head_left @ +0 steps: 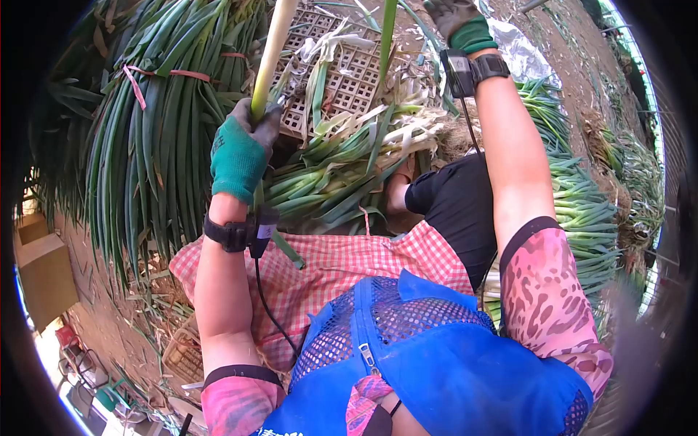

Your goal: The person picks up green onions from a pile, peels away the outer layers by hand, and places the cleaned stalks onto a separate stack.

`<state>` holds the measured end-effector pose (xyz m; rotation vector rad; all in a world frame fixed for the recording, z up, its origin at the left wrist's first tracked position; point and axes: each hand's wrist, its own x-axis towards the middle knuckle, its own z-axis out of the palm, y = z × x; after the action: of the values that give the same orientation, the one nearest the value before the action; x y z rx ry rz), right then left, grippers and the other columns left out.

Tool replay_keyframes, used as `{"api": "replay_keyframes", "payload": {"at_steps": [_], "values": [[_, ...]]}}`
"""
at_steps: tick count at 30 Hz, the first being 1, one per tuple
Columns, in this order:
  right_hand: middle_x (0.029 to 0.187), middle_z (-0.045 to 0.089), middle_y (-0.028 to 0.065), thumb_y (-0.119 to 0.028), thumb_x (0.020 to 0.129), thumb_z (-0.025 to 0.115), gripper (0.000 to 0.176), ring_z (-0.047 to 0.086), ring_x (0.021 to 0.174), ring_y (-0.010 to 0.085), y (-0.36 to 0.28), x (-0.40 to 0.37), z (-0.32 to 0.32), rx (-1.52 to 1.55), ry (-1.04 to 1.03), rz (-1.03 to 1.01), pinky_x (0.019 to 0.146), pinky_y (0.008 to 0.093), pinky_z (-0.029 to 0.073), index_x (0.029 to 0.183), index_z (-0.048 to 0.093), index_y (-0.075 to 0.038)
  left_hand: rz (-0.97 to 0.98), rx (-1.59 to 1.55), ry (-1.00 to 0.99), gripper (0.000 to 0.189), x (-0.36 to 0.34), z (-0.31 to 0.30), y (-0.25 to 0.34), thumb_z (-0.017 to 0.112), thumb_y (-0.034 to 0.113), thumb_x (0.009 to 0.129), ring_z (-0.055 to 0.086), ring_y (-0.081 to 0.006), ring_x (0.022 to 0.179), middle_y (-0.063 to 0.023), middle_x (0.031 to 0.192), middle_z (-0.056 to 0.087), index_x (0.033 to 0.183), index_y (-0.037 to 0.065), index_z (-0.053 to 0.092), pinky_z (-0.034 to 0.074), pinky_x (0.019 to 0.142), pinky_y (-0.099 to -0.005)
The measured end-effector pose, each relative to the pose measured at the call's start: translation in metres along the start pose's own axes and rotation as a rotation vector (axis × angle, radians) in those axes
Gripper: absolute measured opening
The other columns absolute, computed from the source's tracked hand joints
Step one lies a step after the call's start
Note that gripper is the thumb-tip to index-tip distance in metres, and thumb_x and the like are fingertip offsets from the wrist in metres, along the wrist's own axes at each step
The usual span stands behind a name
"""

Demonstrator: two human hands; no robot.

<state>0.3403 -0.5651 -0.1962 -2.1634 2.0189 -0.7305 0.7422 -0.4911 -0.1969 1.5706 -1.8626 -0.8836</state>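
Observation:
My left hand (243, 149), in a green glove with grey fingers, is closed around a long green onion (273, 54). Its pale stalk rises past the top edge of the view, and a green piece hangs below my wrist. Up at the top right is my right hand (462, 25), gloved the same way; the frame edge cuts off its fingers, so their grip is hidden. A green leaf (387, 40) hangs down between the two hands. Below them lies a loose heap of green onions (327, 163) with peeled leaves, beside a pale plastic crate (349, 62) turned grid side up.
Large bundles of green onions (156, 138) tied with pink bands stand at the left. More green onions (582, 203) lie in a row at the right, near a white plastic sheet (516, 51). A cardboard box (45, 280) and a woven basket (182, 352) are lower left.

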Motion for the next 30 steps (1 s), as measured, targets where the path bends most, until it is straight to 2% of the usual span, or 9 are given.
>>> {"api": "replay_keyframes", "payload": {"at_steps": [10, 13, 16, 18, 20, 21, 22, 23, 30], "values": [[0.101, 0.068, 0.0193, -0.023, 0.077, 0.069, 0.045, 0.066, 0.100, 0.0325, 0.028, -0.186, 0.190, -0.374, -0.819, 0.568, 0.083, 0.0401, 0.053, 0.117, 0.059, -0.004, -0.073, -0.134, -0.075, 0.023, -0.007, -0.004, 0.007, 0.067, 0.024, 0.088, 0.046, -0.0072, 0.061, 0.0009, 0.066, 0.055, 0.092, 0.001, 0.062, 0.042, 0.057, -0.0259], [0.097, 0.067, 0.0184, -0.031, 0.081, 0.065, 0.040, 0.065, 0.088, 0.0315, 0.040, -0.189, 0.219, -0.094, -0.707, 0.752, 0.075, 0.0443, 0.051, 0.112, 0.058, -0.006, -0.015, -0.050, -0.072, 0.022, -0.011, -0.002, 0.007, 0.067, 0.022, 0.088, 0.046, -0.0071, 0.060, 0.0012, 0.066, 0.055, 0.091, 0.002, 0.063, 0.041, 0.057, -0.0258], [0.089, 0.065, 0.0163, -0.046, 0.083, 0.063, 0.041, 0.062, 0.074, 0.0323, 0.074, -0.180, 0.234, 1.275, -0.147, 1.668, 0.067, 0.0495, 0.049, 0.103, 0.058, -0.010, 0.001, 0.021, -0.112, 0.020, -0.014, -0.001, 0.012, 0.067, 0.022, 0.088, 0.046, -0.0066, 0.060, 0.0013, 0.066, 0.054, 0.092, 0.002, 0.063, 0.041, 0.057, -0.0254], [0.085, 0.064, 0.0129, -0.046, 0.083, 0.064, 0.038, 0.060, 0.068, 0.0315, 0.061, -0.164, 0.234, 1.273, 0.127, 1.770, 0.066, 0.0497, 0.048, 0.099, 0.059, -0.012, 0.013, 0.021, -0.116, 0.020, -0.013, 0.003, 0.007, 0.067, 0.022, 0.088, 0.046, -0.0061, 0.060, 0.0011, 0.065, 0.054, 0.095, 0.003, 0.064, 0.041, 0.057, -0.0250], [0.082, 0.065, 0.0122, -0.042, 0.086, 0.063, 0.035, 0.060, 0.068, 0.0311, 0.058, -0.156, 0.245, 1.500, 0.199, 1.319, 0.064, 0.0437, 0.050, 0.094, 0.061, -0.009, 0.007, -0.023, -0.131, 0.020, -0.015, 0.005, 0.012, 0.067, 0.022, 0.088, 0.046, -0.0058, 0.060, 0.0014, 0.066, 0.054, 0.096, 0.003, 0.064, 0.041, 0.056, -0.0248], [0.080, 0.066, 0.0114, -0.030, 0.092, 0.057, 0.027, 0.061, 0.065, 0.0289, 0.025, -0.147, 0.205, 1.003, 0.046, 1.047, 0.064, 0.0370, 0.051, 0.100, 0.063, -0.005, -0.009, -0.052, -0.141, 0.020, -0.015, 0.006, 0.013, 0.068, 0.021, 0.088, 0.045, -0.0054, 0.060, 0.0022, 0.066, 0.054, 0.096, 0.003, 0.064, 0.040, 0.056, -0.0246], [0.085, 0.068, 0.0108, -0.022, 0.098, 0.045, 0.028, 0.063, 0.070, 0.0256, 0.018, -0.133, 0.200, 1.194, 0.076, 1.278, 0.065, 0.0338, 0.051, 0.112, 0.062, -0.005, -0.022, -0.082, -0.149, 0.020, -0.014, 0.008, 0.014, 0.068, 0.021, 0.088, 0.045, -0.0050, 0.060, 0.0029, 0.067, 0.054, 0.096, 0.003, 0.064, 0.040, 0.056, -0.0244], [0.092, 0.069, 0.0108, -0.017, 0.098, 0.044, 0.028, 0.064, 0.075, 0.0242, 0.025, -0.134, 0.197, 0.557, -0.082, 0.891, 0.068, 0.0339, 0.051, 0.115, 0.061, -0.005, -0.032, -0.112, -0.154, 0.020, -0.011, 0.009, 0.015, 0.068, 0.020, 0.088, 0.045, -0.0046, 0.060, 0.0037, 0.068, 0.054, 0.096, 0.003, 0.064, 0.040, 0.056, -0.0241], [0.116, 0.064, 0.0092, 0.002, 0.081, 0.058, 0.036, 0.067, 0.080, 0.0188, -0.077, -0.067, 0.015, 0.076, 0.513, -0.220, 0.071, 0.0275, 0.055, 0.115, 0.062, -0.009, -0.088, -0.632, -0.365, 0.023, -0.012, 0.020, 0.025, 0.066, 0.018, 0.091, 0.050, -0.0025, 0.071, 0.0065, 0.079, 0.057, 0.107, 0.002, 0.063, 0.041, 0.061, -0.0199]]}}
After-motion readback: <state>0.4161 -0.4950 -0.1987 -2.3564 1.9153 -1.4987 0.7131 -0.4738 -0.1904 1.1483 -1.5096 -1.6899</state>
